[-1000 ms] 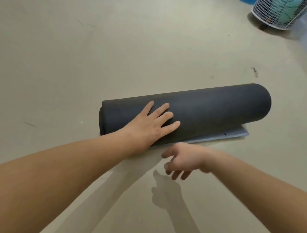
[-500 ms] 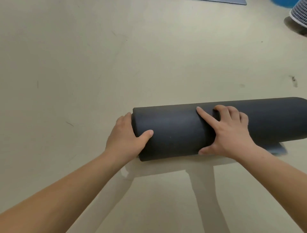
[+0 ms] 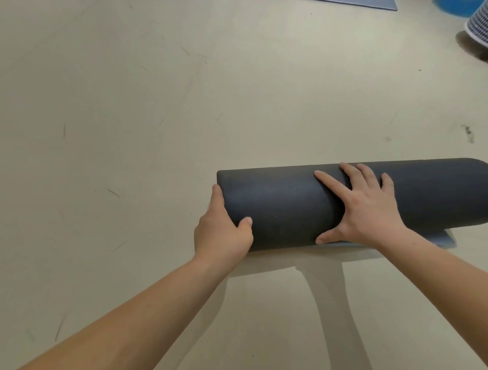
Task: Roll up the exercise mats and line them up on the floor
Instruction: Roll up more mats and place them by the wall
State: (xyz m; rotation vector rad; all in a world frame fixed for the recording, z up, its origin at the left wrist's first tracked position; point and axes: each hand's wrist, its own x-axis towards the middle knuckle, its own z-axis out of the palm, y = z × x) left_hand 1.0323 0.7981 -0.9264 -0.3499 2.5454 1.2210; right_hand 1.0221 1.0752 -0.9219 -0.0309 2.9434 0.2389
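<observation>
A dark grey rolled exercise mat (image 3: 285, 203) lies sideways on the beige floor, its right end cut off by the frame edge. My left hand (image 3: 221, 232) cups the roll's left end, thumb on the front face and fingers behind the end. My right hand (image 3: 361, 206) lies flat on top of the roll with spread, straight fingers. A loose bluish flap of the mat (image 3: 446, 239) sticks out from under the roll near its right part.
Another flat dark mat (image 3: 369, 3) shows at the top edge. A white mesh basket (image 3: 478, 26) and a blue object (image 3: 454, 4) sit in the top right corner. Bare scuffed floor (image 3: 132, 118) stretches to the left and beyond the roll.
My left hand went from lying flat on the roll to cupping its left end. My right hand came up from the floor side and now lies on top of the roll.
</observation>
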